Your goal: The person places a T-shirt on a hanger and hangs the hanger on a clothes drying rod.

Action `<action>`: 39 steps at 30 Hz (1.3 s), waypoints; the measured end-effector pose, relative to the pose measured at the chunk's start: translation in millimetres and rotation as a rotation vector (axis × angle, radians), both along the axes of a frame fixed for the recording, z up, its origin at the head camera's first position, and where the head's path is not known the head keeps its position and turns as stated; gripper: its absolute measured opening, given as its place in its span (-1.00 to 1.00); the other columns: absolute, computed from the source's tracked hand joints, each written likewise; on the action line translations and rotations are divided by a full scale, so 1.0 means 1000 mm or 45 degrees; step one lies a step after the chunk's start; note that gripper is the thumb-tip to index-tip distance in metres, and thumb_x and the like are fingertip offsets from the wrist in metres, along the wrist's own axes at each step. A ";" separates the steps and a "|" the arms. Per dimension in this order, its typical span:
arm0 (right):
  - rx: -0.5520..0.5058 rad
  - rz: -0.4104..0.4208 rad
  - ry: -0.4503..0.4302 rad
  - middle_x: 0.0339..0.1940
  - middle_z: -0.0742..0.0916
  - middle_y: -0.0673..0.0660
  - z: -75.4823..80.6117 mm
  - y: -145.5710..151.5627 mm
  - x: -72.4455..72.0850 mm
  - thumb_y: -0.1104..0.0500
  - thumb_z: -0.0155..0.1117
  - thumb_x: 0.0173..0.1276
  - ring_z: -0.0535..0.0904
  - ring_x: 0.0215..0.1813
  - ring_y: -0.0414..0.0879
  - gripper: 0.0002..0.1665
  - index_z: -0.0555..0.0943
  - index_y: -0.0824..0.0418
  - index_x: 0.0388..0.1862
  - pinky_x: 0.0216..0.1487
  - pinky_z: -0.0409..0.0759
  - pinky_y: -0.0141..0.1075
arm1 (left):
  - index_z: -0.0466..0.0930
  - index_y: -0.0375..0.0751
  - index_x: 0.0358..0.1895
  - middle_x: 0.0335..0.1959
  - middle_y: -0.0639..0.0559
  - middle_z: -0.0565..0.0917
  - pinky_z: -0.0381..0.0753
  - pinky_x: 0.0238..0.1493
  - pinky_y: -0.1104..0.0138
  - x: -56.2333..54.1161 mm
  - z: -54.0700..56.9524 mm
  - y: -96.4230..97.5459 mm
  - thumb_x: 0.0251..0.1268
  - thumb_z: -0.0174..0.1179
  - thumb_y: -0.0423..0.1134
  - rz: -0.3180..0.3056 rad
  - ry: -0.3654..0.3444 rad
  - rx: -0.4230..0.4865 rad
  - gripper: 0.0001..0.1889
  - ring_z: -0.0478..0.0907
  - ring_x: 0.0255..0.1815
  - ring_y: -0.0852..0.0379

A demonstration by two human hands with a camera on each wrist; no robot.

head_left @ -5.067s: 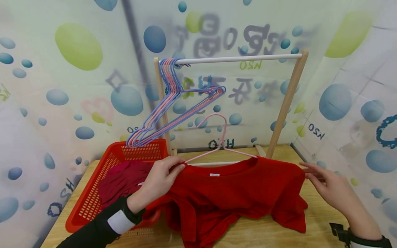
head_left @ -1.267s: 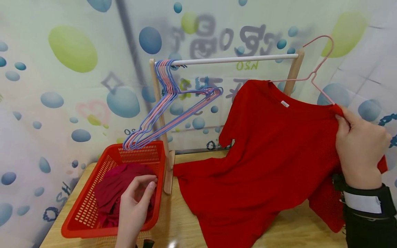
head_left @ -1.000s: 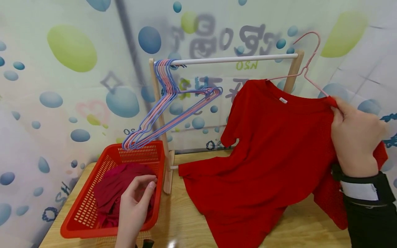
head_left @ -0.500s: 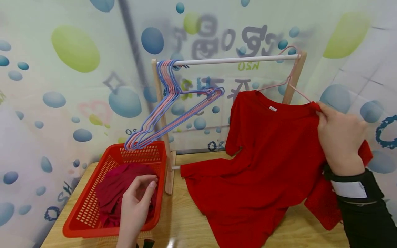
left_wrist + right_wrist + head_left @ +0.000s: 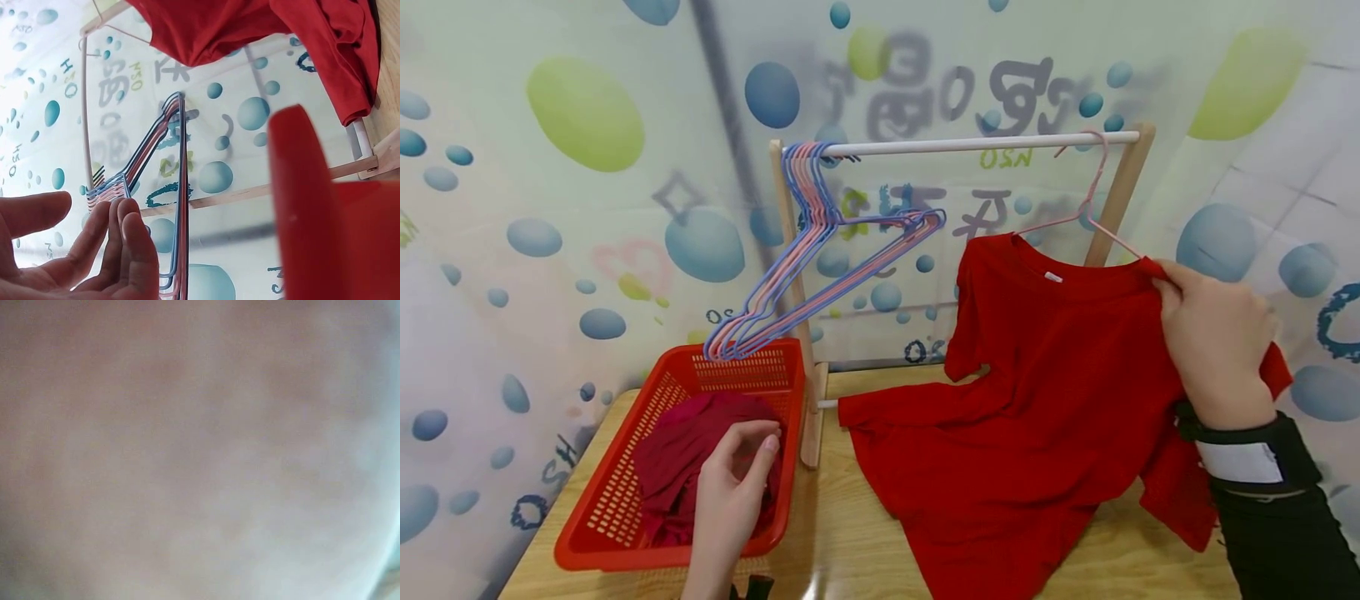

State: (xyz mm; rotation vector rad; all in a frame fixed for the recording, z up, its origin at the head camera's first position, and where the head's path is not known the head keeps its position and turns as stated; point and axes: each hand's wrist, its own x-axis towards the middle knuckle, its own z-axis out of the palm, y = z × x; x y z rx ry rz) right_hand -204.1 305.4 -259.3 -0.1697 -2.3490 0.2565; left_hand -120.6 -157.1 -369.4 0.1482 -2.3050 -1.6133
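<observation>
A red T-shirt [image 5: 1037, 400] is draped on a pink hanger [image 5: 1091, 200], whose hook sits over the white rail [image 5: 970, 145] near its right end. My right hand [image 5: 1217, 342] pinches the shirt's shoulder at the hanger's right arm. Over the basket, my left hand [image 5: 730, 483] hovers with loosely bent fingers and nothing between them; in the left wrist view its fingertips [image 5: 128, 225] also hold nothing. The right wrist view is a close blur and shows no detail.
Several blue and pink hangers [image 5: 805, 242] hang at the rail's left end. Below them stands a red plastic basket [image 5: 602, 500] with dark red cloth [image 5: 692, 458] inside. The rack's wooden posts [image 5: 1120, 200] rise from the wooden table [image 5: 835, 533]. A patterned curtain surrounds it.
From laid out low with both hands near it, the shirt was lifted right by my right hand. Its hanger then moved left and down onto the rail. My left hand went to the basket.
</observation>
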 end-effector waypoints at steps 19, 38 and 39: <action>-0.071 -0.023 0.024 -0.13 0.63 0.52 0.004 -0.023 -0.001 0.08 0.12 0.39 0.45 -0.21 0.43 -0.53 0.53 0.34 0.16 -0.36 0.37 0.22 | 0.60 0.01 -0.07 -0.14 0.06 0.64 0.60 -0.44 0.35 0.002 0.004 -0.006 0.35 0.15 -0.11 0.035 -0.028 0.019 -0.83 0.61 -0.33 0.24; -0.014 0.397 0.109 -0.40 0.74 0.19 -0.040 -0.181 -0.056 -0.02 0.24 0.34 0.58 -0.45 0.08 -0.66 0.67 0.19 -0.08 -0.52 0.50 -0.18 | 0.57 -0.01 0.01 -0.02 0.12 0.64 0.47 -0.14 0.50 0.004 0.011 -0.019 0.38 0.08 0.00 0.124 -0.062 -0.058 -0.72 0.49 -0.11 0.32; -0.012 0.427 0.089 -0.41 0.74 0.16 -0.044 -0.192 -0.059 -0.02 0.24 0.34 0.58 -0.47 0.05 -0.67 0.68 0.17 -0.09 -0.55 0.49 -0.21 | 0.57 -0.01 0.02 -0.02 0.12 0.64 0.47 -0.13 0.50 0.004 0.011 -0.019 0.38 0.07 0.00 0.123 -0.065 -0.059 -0.72 0.49 -0.10 0.32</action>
